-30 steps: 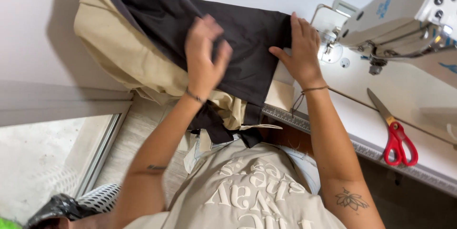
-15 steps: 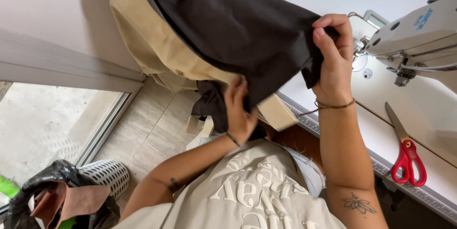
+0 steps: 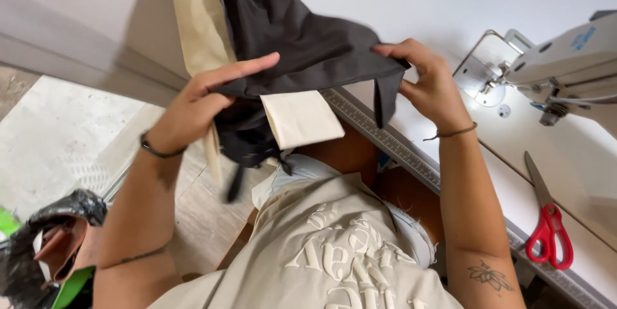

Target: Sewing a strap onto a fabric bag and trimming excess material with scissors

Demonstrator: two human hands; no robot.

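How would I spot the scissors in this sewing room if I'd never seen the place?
Start at the white sewing machine at the far right of the white table. Follow the tabletop from it towards the person's side; the scissors lie flat near the table's ruler-marked edge. Their bright red handles are the only red thing there.

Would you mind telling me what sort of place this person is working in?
Most likely a sewing workshop or tailoring station: a white sewing machine stands on the white table, red-handled scissors lie beside it, and both hands hold dark fabric.
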